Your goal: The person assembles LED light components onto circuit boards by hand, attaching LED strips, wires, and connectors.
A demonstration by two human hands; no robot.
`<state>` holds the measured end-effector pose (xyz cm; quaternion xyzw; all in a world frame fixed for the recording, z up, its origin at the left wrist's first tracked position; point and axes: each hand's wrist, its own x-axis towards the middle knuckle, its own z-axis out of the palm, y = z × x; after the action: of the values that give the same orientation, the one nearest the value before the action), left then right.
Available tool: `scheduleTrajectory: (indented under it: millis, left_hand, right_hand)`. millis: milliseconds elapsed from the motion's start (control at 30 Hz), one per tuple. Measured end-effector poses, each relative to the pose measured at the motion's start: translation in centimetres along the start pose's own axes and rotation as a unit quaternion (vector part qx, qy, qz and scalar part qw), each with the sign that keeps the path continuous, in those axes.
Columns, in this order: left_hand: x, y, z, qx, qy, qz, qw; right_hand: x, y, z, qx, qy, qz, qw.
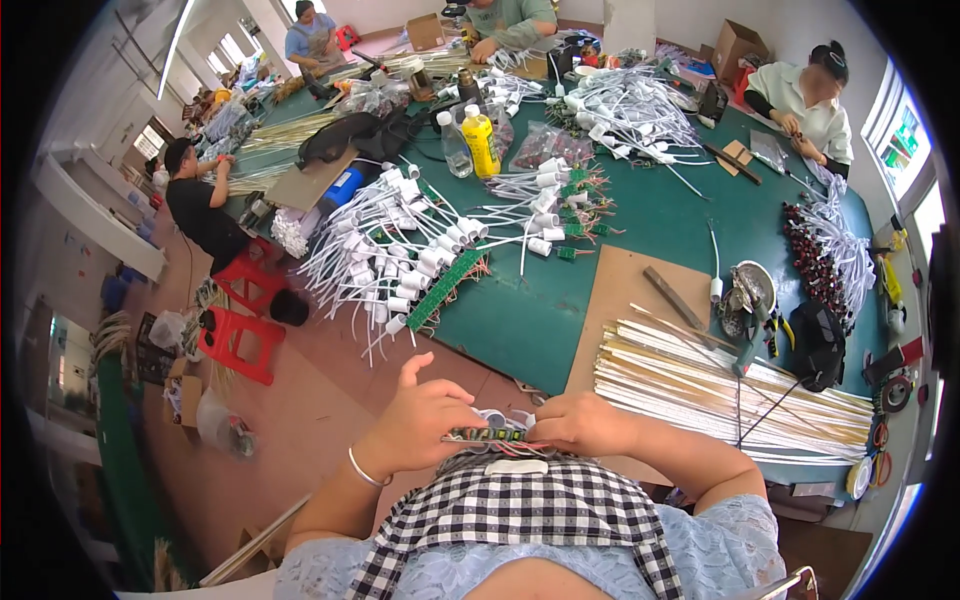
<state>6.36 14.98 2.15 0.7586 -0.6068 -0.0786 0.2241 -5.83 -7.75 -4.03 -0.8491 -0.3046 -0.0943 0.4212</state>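
Closest thing is the black-and-white checked apron (520, 510), and right above it, at the near edge of the scene, there's a narrow strip of circuit boards (487, 435) with reddish wires hanging off its near side. The left hand (420, 425) is pinching its left end, with a couple of fingers sticking up off it, and the right hand (580, 422) has its fingers curled in and gripping the right end. Some white cylinders (490, 416) peek out just behind the strip, partly hidden by the hands.

Past that, on the right, a load of long white and tan strips (720, 400) lies fanned over a brown board (612, 290) on the green surface (520, 330). A flat bar (674, 297) sits just beyond them, with a metal bowl (752, 285) and yellow-and-black pliers (778, 335) further right.

Over to the left there's a big heap of white-cabled cylinders (390, 245), with a long green board (447, 290) along its near right side. Further back stand a clear bottle (453, 148) and a yellow bottle (480, 145) side by side, then another tangle of white cables (630, 105). One co-worker (810, 110) is at the far right, another (515, 25) at the far end.
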Motion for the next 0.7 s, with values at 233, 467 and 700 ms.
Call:
scheduleTrajectory:
  millis: [233, 467, 700]
  left_hand:
    - [-0.3, -0.5, 1.8, 0.087, -0.025, -0.049, 0.995]
    - [-0.5, -1.2, 0.1, 0.001, 0.020, -0.050, 0.999]
    - [-1.0, -0.9, 0.1, -0.116, 0.014, -0.041, 0.992]
  right_hand:
    - [-0.7, -1.2, -3.3, -0.093, -0.067, -0.054, 0.992]
    - [0.1, 0.8, 0.0, 0.152, -0.006, 0.059, 0.987]
    - [-1.1, 1.0, -0.1, 0.256, -0.089, 0.208, 0.940]
